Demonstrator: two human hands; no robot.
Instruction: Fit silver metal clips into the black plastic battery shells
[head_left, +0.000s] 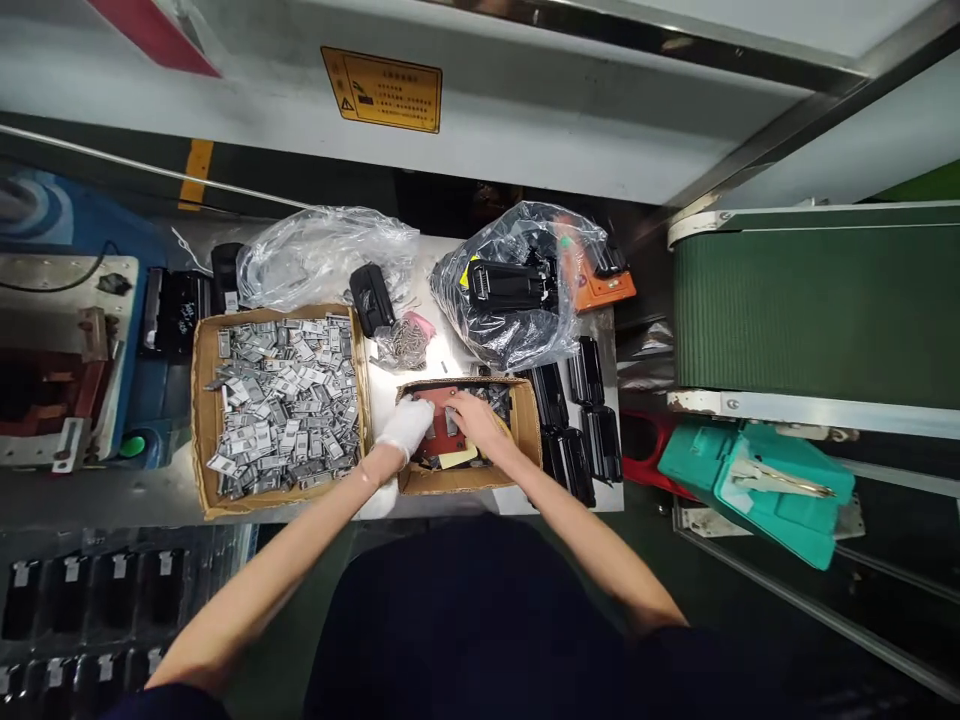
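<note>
My left hand, in a white glove, rests on the left rim of a small cardboard box and touches a red piece inside it. My bare right hand reaches into the same box, fingers curled over the red piece and small metal parts; what it grips is hidden. A large cardboard box full of small grey metal plates stands just left of my left hand.
Black plastic housings lie in rows right of the small box. A clear bag of black parts, an emptier bag, an orange part, a green conveyor belt, a teal container and a tray of black parts surround the table.
</note>
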